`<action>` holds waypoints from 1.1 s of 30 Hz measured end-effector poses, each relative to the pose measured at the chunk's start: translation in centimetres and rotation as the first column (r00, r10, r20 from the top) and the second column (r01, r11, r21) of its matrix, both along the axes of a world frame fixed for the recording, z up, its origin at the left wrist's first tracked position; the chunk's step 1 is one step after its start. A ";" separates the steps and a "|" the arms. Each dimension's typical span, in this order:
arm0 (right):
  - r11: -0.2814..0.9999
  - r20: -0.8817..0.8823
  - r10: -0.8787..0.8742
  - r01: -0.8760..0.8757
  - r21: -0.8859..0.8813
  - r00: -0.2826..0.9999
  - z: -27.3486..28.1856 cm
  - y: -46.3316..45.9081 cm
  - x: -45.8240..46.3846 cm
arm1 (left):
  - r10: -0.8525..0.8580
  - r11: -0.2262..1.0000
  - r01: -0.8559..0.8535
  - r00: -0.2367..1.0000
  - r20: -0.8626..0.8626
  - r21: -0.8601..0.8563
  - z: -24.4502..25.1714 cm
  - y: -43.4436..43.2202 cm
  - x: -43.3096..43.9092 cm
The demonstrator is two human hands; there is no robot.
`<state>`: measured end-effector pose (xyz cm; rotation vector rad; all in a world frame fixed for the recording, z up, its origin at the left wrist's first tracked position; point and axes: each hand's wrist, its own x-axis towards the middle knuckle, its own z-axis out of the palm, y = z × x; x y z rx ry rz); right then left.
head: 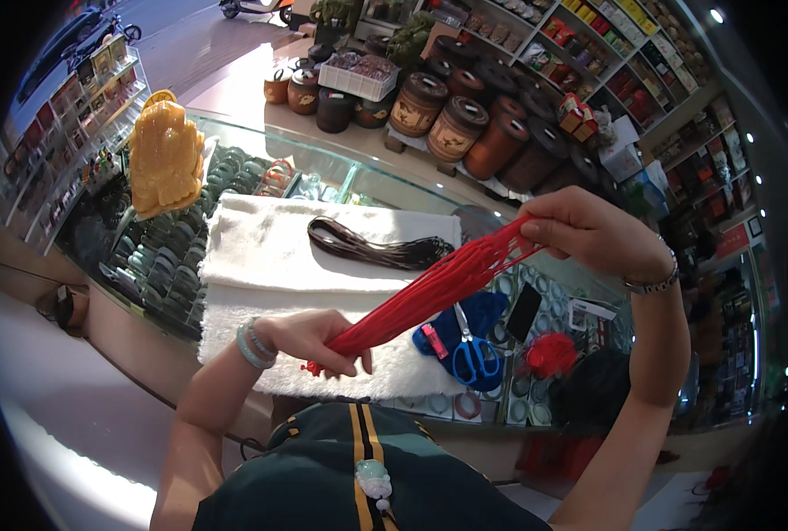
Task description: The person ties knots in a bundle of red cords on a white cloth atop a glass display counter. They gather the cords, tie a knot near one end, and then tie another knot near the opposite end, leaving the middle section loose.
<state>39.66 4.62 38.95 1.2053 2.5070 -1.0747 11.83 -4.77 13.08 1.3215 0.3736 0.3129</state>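
A bundle of red cords [420,292] stretches slantwise between my two hands, above a white fleecy cloth [254,259]. My left hand [321,342] is closed round the lower left end, where small knotted ends stick out. At the upper right, my right hand [566,229] pinches the other end between thumb and fingers. A looped hank of dark brown cords [374,245] lies on the cloth behind the red bundle. Blue-handled scissors [475,358] and a pink lighter [434,341] rest on a dark blue cloth [490,312] below the right part of the bundle.
The glass display counter [261,129] holds rows of bangles. A yellow carved figure [165,159] stands at its left. To the right lie a black phone-like slab [528,312] and a red tangled heap [551,354]. Lidded jars [457,129] stand beyond the counter.
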 end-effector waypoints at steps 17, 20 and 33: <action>0.886 -0.096 -0.424 0.391 -0.247 0.901 -38.9 -11.8 5.8 | 0.299 0.793 -0.561 0.699 -0.650 -0.238 -9.6 -4.1 -17.4; 0.867 -0.113 -0.482 0.454 -0.206 0.869 -39.1 -12.6 6.1 | 0.444 0.717 -0.694 0.526 -0.725 -0.064 -9.6 -4.3 -18.0; 0.889 -0.073 -0.446 0.431 -0.157 0.892 -36.9 -12.9 5.0 | 0.885 0.439 -0.641 0.187 -0.427 0.629 -7.7 -8.1 -4.9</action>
